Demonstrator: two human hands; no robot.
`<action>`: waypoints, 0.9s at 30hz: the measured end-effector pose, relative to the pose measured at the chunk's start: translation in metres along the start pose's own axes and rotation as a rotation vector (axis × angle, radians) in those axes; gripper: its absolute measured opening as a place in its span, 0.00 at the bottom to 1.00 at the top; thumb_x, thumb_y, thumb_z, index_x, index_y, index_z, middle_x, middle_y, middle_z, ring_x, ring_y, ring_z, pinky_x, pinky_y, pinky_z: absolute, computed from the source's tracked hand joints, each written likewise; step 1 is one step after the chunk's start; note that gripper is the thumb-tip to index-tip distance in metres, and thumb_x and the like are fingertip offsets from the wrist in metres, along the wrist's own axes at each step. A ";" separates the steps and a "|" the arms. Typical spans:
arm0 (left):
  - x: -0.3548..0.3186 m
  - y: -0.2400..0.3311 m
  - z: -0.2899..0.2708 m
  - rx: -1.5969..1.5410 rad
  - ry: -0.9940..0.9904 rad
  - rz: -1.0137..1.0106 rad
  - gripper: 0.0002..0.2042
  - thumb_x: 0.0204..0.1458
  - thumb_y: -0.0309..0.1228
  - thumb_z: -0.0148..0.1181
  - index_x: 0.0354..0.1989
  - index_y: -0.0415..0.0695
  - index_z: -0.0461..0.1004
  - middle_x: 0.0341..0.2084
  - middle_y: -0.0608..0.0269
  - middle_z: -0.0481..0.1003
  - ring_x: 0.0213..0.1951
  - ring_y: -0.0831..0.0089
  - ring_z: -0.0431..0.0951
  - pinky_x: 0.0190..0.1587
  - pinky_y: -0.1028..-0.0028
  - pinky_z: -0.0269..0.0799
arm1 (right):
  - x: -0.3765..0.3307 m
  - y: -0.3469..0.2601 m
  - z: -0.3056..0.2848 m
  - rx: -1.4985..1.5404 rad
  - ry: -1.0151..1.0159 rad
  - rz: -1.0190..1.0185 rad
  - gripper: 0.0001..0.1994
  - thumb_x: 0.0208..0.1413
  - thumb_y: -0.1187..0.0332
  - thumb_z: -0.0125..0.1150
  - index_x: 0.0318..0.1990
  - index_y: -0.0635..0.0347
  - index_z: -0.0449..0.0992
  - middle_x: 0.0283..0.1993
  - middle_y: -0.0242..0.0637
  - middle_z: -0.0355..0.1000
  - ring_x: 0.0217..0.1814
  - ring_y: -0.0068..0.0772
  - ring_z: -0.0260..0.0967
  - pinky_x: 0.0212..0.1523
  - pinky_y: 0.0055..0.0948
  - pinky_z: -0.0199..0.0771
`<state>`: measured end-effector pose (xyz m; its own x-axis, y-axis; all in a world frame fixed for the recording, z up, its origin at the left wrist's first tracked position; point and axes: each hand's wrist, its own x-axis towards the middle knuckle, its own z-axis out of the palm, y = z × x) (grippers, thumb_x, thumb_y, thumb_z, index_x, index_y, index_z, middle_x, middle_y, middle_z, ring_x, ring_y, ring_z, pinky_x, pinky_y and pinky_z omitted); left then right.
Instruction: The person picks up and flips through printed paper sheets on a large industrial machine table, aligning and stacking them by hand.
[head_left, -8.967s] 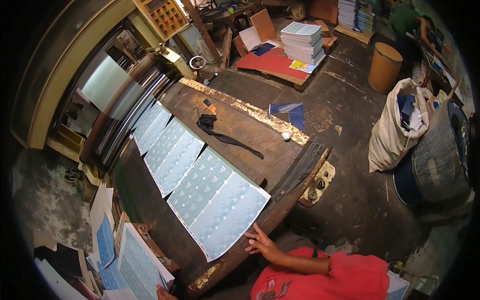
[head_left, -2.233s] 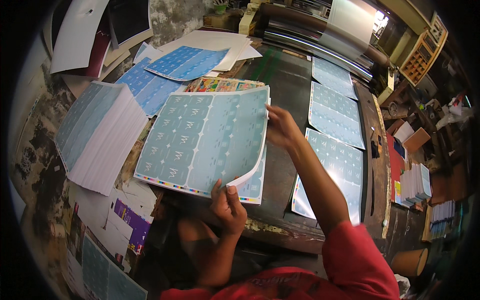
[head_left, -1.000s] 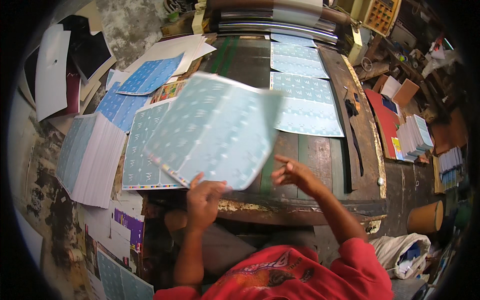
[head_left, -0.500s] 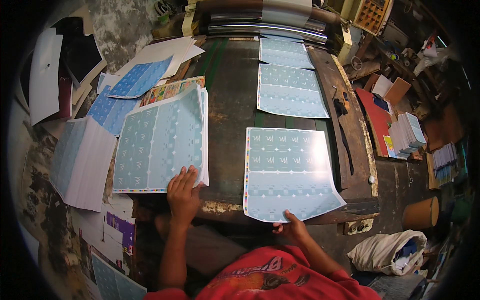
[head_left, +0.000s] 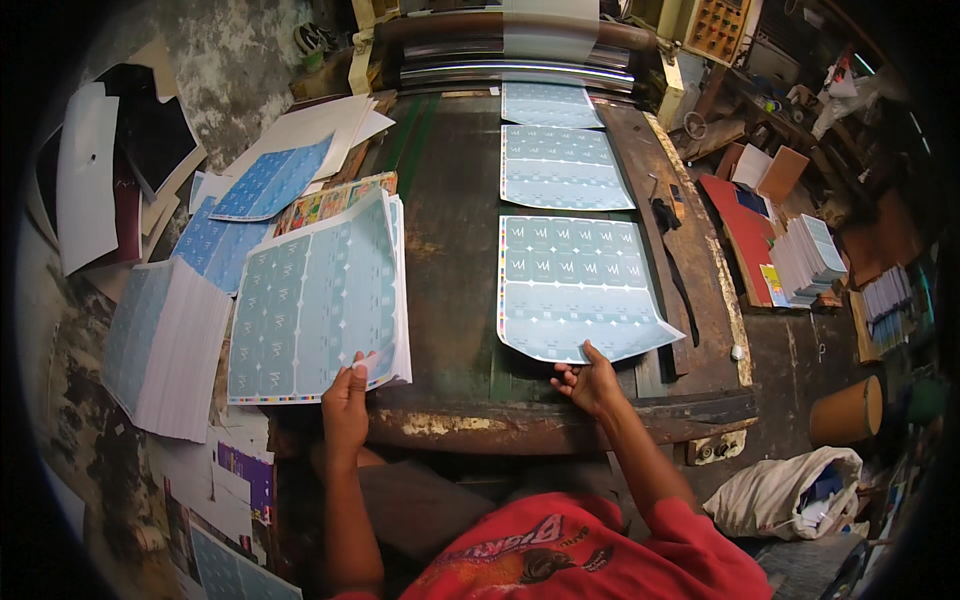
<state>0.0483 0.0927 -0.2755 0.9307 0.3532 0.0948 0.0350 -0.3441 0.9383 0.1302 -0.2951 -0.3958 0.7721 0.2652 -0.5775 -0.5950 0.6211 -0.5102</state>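
Sheet (head_left: 585, 305) — white script (head_left: 567, 269) in rows

Print workshop, by the look of it: metal rollers (head_left: 450, 76) of a big machine at top ctr. of frame, control panel (head_left: 717, 28) w/ rows of buttons nr. upper R. Scuffed worktable (head_left: 450, 260) fills ctr., chipped along its front edge, w/ printed sheets (head_left: 565, 170) in a line. More paper about: thick stack (head_left: 165, 345) at L, tall pile (head_left: 808, 258) on red board (head_left: 726, 230) at R. Blotchy wall (head_left: 240, 60) upper L; grimy floor (head_left: 765, 390), brown drum (head_left: 846, 412) & stuffed sack (head_left: 770, 495) lower R.
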 end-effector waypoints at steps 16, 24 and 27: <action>-0.042 0.064 0.040 0.196 -0.462 0.531 0.12 0.59 0.40 0.57 0.33 0.46 0.82 0.36 0.64 0.82 0.53 0.60 0.77 0.64 0.50 0.54 | -0.073 0.001 0.054 -0.183 -0.442 0.011 0.30 0.63 0.45 0.49 0.59 0.63 0.61 0.43 0.46 0.72 0.33 0.32 0.71 0.39 0.42 0.80; -0.019 0.047 0.035 0.559 -0.121 0.634 0.28 0.56 0.50 0.56 0.54 0.38 0.72 0.61 0.48 0.67 0.66 0.48 0.60 0.67 0.49 0.50 | -0.108 0.066 -0.012 -0.131 -0.010 0.127 0.19 0.59 0.60 0.61 0.50 0.62 0.64 0.30 0.39 0.69 0.28 0.33 0.70 0.34 0.44 0.79; -0.005 0.021 0.024 0.733 -0.005 0.575 0.24 0.55 0.44 0.60 0.54 0.41 0.73 0.59 0.51 0.70 0.64 0.52 0.64 0.65 0.53 0.55 | -0.132 0.098 -0.040 -0.136 0.038 0.131 0.23 0.60 0.55 0.59 0.52 0.64 0.63 0.31 0.45 0.71 0.30 0.37 0.72 0.35 0.44 0.80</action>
<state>0.0527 0.0629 -0.2640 0.8776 -0.0454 0.4773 -0.2125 -0.9291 0.3025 -0.0391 -0.2986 -0.3954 0.6786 0.3080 -0.6668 -0.7165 0.4772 -0.5088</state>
